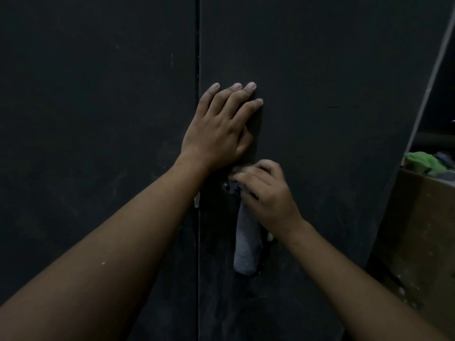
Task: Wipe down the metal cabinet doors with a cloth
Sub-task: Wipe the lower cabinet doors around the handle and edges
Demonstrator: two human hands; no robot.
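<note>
Left hand (216,134) flat on scuffed door (325,89), right hand (268,195) holding cloth (246,247)

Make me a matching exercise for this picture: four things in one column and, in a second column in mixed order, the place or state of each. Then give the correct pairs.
Things
1. left hand
2. right hand
3. grey cloth
4. green fabric

Places or states
A. lies at the top of the cardboard box
B. fingers straight, pressed flat on the cabinet door
C. hangs down the door below a hand
D. fingers curled, gripping something

Pairs: 1-B, 2-D, 3-C, 4-A
</note>
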